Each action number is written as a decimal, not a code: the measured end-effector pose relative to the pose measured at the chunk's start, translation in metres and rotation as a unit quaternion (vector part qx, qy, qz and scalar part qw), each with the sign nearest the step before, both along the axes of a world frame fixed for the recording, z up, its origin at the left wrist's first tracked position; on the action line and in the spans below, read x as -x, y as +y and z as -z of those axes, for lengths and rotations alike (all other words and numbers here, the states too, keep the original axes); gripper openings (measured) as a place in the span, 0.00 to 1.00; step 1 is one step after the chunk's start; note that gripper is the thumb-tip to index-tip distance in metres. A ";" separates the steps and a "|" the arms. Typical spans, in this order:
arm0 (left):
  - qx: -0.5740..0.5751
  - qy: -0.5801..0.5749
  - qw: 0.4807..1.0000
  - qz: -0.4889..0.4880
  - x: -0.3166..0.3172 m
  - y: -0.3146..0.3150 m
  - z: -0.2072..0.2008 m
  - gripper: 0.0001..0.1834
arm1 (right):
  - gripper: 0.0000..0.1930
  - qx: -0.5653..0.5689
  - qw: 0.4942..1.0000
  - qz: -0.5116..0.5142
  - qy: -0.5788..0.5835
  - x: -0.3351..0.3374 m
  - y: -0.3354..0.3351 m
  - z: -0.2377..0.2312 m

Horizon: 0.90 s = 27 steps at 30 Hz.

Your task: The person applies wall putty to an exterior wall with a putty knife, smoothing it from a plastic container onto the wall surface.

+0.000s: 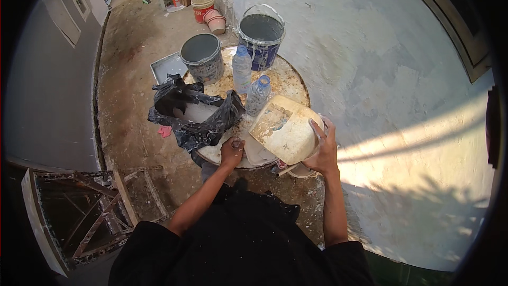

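Right hand [324,151]: fingers curled over the rim of a pale, paint-smeared bucket [286,130], gripping it. The bucket is tilted, its stained base turned toward the camera, held over the near edge of the round table [288,82].

Left hand [232,152]: closed in a fist around a short dark handle; what the handle belongs to cannot be told. The fist sits at the near edge of the table, just left of the tilted bucket.

On the table, behind the tilted bucket: two clear plastic bottles [242,69] with blue caps, one upright, the other [258,94] leaning. Labels too small to make out.

Left part of the table: a crumpled black plastic bag [197,114], open, with something pale inside.

Far side of the table: a grey bucket [202,57] at left and a blue bucket with a wire handle [261,37] at right, both upright.

Beyond the table, by the wall: a red and white tub [202,6] and stacked pinkish pots [216,21].

Left of the table, on the floor: a grey tray [166,66] and a wooden frame [92,217].
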<state>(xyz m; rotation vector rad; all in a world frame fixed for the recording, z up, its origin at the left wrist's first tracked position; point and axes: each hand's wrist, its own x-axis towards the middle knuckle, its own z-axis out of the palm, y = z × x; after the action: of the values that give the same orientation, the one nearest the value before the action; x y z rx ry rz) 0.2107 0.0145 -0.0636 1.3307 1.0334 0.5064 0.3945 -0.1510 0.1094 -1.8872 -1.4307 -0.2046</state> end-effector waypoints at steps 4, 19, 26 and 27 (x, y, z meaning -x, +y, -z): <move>0.005 -0.015 1.000 -0.008 0.001 0.001 0.010 0.11 | 0.46 -0.010 0.999 -0.024 -0.029 0.001 -0.002 0.001; -0.021 -0.004 1.000 -0.016 0.002 0.007 0.046 0.13 | 0.44 -0.040 0.988 -0.095 -0.113 -0.005 -0.007 0.006; 0.007 -0.004 1.000 -0.017 0.002 0.007 0.046 0.14 | 0.46 -0.061 0.984 -0.115 -0.119 -0.004 -0.008 0.013; 0.007 -0.004 1.000 -0.017 0.001 0.007 0.044 0.14 | 0.46 -0.067 0.987 -0.108 -0.099 -0.005 -0.008 0.016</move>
<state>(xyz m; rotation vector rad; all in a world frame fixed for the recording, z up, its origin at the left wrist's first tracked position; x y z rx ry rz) 0.2093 0.0212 -0.1077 1.3002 1.0530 0.5286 0.3998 -0.1589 0.0937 -1.6260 -1.6985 -0.3817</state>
